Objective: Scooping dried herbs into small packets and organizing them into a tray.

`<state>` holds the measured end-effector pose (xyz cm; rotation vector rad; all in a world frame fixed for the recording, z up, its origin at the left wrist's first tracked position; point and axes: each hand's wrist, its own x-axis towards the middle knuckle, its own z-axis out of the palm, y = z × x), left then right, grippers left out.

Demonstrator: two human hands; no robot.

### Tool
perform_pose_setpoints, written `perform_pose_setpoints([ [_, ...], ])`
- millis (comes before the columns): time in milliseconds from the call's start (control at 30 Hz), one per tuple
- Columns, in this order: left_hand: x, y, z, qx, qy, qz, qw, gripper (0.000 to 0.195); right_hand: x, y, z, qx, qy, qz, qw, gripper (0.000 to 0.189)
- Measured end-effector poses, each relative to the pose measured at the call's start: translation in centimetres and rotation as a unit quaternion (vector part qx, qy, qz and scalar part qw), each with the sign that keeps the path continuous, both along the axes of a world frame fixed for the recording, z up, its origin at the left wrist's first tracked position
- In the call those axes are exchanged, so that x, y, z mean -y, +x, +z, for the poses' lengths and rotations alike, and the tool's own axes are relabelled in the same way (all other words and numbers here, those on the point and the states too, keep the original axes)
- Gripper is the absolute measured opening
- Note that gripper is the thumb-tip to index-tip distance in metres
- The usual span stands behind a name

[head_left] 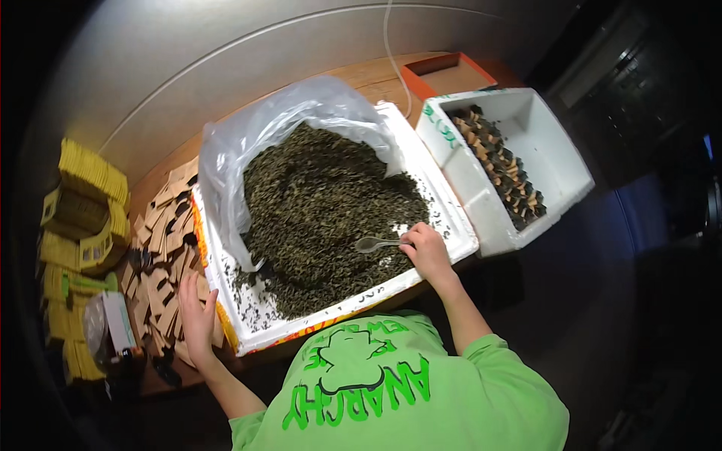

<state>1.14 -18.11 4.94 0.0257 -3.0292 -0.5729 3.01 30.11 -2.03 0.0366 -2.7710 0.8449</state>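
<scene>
A large heap of dried tea-like leaves [321, 203] spills out of a clear plastic bag [223, 169] onto a white foam tray [457, 225]. My right hand [426, 251] grips a clear plastic spoon [372, 243] by its handle; the bowl of the spoon lies at the right part of the heap. To the left of the tray, my left hand [197, 318] rests over small brown paper packets [161, 287], its fingers apart. Nothing shows in that hand, though its palm side is partly hidden.
At the right stands a white foam box [564, 169] with filled packets [502, 169] along one side. An orange-rimmed open box [414, 82] lies behind it. Yellow card stacks [93, 172], a green plastic item [87, 283] and a white box [120, 321] are at the left. A thin white cord [388, 39] hangs down behind the tray.
</scene>
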Motion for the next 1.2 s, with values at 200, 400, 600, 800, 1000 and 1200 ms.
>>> perform_pose_setpoints([
  [200, -3.3, -2.2, 0.7, -0.011, 0.014, -0.059, 0.998, 0.048, -0.5, 0.8, 0.0, 0.011, -0.029, -0.007, 0.999, 0.019],
  [400, -4.1, -2.9, 1.8, -0.007, 0.003, -0.057, 0.998, 0.047, -3.5, 2.3, 11.5, -0.060, -0.094, 0.074, 0.991, 0.025],
  [600, -6.8, -4.1, 2.2, -0.031, 0.002, -0.066, 0.997, 0.046, -26.3, -4.0, 14.6, -0.129, 0.023, -0.219, 0.967, 0.019],
  [800, -7.9, -4.8, 2.0, -0.041, -0.038, -0.081, 0.995, 0.045, -35.5, -8.1, 7.0, 0.129, -0.034, -0.219, 0.967, 0.028],
  [1000, -10.0, -5.6, 2.2, -0.031, -0.031, -0.096, 0.994, 0.046, -35.0, -9.7, 6.4, 0.247, 0.002, -0.219, 0.944, 0.022],
  [1200, -11.5, -5.9, 0.6, -0.028, 0.005, -0.120, 0.992, 0.045, -33.9, -10.9, 6.6, 0.223, 0.027, -0.203, 0.953, 0.018],
])
